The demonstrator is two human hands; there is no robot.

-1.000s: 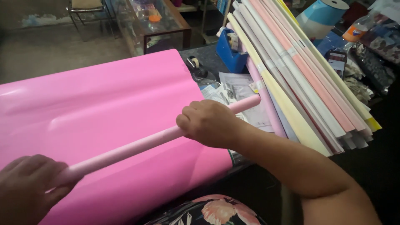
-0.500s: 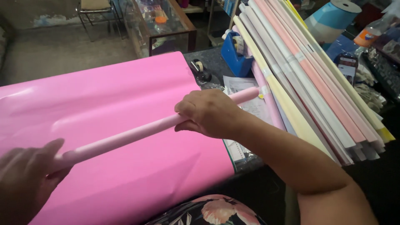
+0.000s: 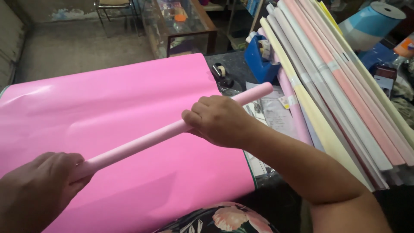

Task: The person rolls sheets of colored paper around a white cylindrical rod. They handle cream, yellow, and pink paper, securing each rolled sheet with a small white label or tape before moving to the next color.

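Pink, long, thin roll of glossy wrapping paper (image 3: pixel 142 140) lies slantwise above the spread bright pink sheet (image 3: pixel 108 108), held at both ends. It looks light and hollow, fairly stiff but easy to dent, with a slick surface; best taken near the ends with a full wrap. Left hand (image 3: pixel 36 190), nearest, is closed around the roll's near end. Right hand (image 3: pixel 217 121), farther along the roll, is clenched over it, fingers curled. Beyond the roll's far tip sit a blue tape dispenser (image 3: pixel 263 60) and stacked pastel paper rolls (image 3: pixel 336 86).
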